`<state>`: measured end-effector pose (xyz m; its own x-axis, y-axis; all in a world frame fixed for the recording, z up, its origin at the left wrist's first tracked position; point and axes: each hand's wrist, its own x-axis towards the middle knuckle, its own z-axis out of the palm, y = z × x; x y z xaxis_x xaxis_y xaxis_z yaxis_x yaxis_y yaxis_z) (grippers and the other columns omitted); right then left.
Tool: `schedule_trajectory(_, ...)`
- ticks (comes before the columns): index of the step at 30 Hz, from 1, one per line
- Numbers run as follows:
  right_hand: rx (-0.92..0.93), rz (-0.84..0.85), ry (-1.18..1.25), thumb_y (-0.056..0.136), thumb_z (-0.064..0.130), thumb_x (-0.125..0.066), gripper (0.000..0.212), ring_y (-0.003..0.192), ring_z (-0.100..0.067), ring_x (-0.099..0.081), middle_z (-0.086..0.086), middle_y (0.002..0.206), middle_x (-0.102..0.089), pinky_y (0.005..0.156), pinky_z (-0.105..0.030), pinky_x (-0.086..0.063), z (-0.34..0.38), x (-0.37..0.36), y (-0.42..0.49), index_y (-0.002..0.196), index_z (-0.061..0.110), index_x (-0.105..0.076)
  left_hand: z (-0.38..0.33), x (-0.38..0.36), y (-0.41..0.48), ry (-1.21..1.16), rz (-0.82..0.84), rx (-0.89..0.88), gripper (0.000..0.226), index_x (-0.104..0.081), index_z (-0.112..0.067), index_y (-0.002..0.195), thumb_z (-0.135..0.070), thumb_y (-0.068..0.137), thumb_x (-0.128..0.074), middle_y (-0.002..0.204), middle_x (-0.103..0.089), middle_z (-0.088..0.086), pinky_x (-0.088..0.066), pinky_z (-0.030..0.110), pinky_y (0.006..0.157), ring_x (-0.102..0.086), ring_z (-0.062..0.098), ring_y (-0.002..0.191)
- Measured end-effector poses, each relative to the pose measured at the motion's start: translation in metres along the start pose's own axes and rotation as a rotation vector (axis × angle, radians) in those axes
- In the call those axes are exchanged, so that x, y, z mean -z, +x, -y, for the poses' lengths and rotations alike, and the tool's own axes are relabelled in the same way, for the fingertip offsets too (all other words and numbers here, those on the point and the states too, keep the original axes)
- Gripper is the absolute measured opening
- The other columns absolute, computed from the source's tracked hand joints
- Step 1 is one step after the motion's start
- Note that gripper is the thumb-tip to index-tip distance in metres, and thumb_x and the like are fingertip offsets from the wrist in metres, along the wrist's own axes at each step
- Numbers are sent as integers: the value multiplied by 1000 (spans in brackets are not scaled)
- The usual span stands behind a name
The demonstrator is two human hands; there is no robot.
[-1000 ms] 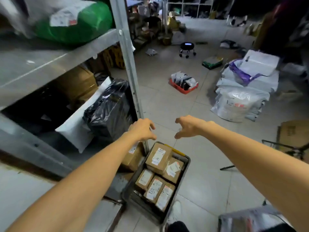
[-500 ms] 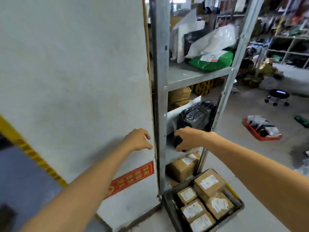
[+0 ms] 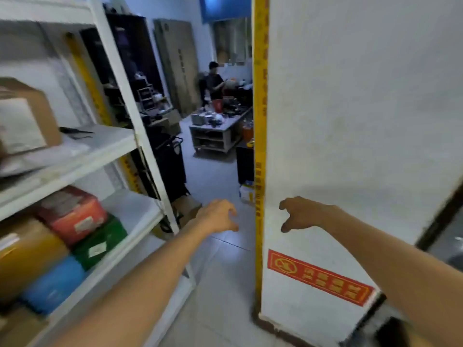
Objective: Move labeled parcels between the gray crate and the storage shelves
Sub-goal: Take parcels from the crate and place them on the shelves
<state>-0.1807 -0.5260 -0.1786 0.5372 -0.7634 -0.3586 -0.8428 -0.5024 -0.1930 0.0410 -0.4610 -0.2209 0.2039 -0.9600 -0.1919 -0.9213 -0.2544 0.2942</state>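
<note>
Both hands are empty. The left hand (image 3: 218,216) has its fingers loosely curled downward and grasps nothing; it hangs over the tiled floor (image 3: 220,284), between the shelf post and the pillar. The right hand (image 3: 302,214) is the same, with relaxed bent fingers and nothing inside, and it shows in front of the white pillar (image 3: 350,121). Whether it touches the pillar, I cannot tell. Both forearms are stretched forward.

The parcels lie on the white storage shelves (image 3: 117,144) at the left. On the lower board a red box (image 3: 75,216) rests on a green box (image 3: 100,242). Beside these, further left, there is a brown parcel (image 3: 27,254) above a blue parcel (image 3: 53,284). On the board above stands a cardboard box (image 3: 25,118) with a white label.

The pillar has a yellow strip (image 3: 259,96) along its left edge and a red sign (image 3: 318,276) low on its face. Far behind, a person (image 3: 214,81) stands at a low table (image 3: 218,128) that is covered with small things.
</note>
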Motion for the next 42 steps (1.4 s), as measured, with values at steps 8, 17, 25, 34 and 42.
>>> schedule_trajectory(8,643,28,-173,82,31,-70,20,87,-22,-59,-3,94,-59,68,-26,-50,238,-20,29,92,21,-56,172,63,-195,42,-157,541,46,-63,-25,123,-41,80,-70,122,-64,1,-51,31,88,-60,24,110)
schedule_trajectory(17,1118,42,-372,83,36,-71,64,118,-27,-54,-11,133,-52,97,-41,-47,456,-54,-60,135,9,-47,245,76,-416,-21,-376,1012,47,-61,-33,121,-41,76,-70,118,-64,3,-49,31,85,-61,25,108)
schedule_trajectory(25,1450,28,-455,82,39,-69,71,123,-25,-49,-7,141,-47,100,-38,-45,602,-81,-142,142,13,-41,290,96,-545,-36,-490,1272,41,-65,-27,118,-37,79,-72,120,-65,2,-54,33,84,-62,25,106)
schedule_trajectory(34,1712,56,-523,80,37,-68,53,104,-23,-54,-7,118,-53,88,-40,-50,711,-118,-188,124,14,-50,337,96,-635,-95,-596,1546,47,-64,-27,120,-40,77,-75,122,-63,0,-53,33,87,-63,22,105)
schedule_trajectory(42,1875,63,-499,80,41,-69,60,108,-25,-55,-7,126,-53,92,-43,-50,775,-135,-198,129,15,-48,361,102,-668,-86,-662,1692,45,-63,-25,119,-38,78,-75,120,-63,2,-54,33,85,-62,20,101)
